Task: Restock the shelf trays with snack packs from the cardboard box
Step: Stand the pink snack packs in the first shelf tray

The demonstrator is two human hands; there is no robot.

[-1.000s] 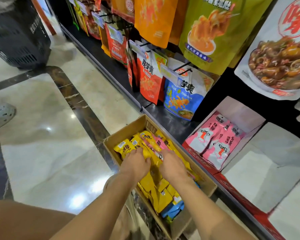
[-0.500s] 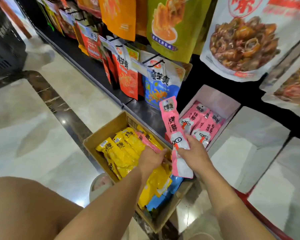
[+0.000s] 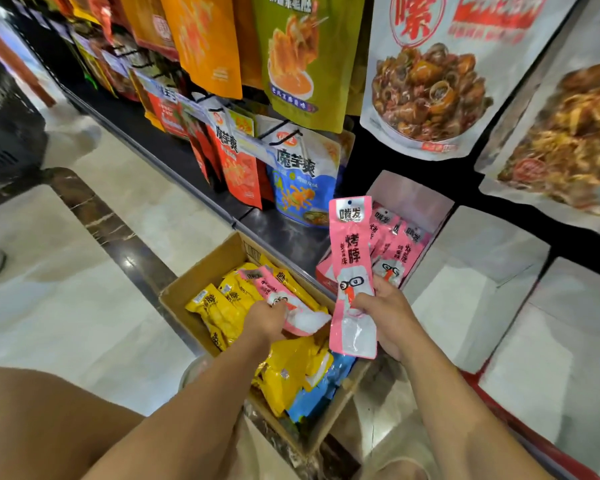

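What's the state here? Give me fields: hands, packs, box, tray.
right hand: holds pink pack upright, in front of the tray
left hand: in the box, grips second pink pack
box: cardboard, open, on the floor by the shelf
box contents: yellow packs, blue packs, second pink pack on top
tray: on the bottom shelf, partly filled with tray packs, same pink kind

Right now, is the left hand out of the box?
No, the left hand grips a pink pack among the yellow packs inside the box.
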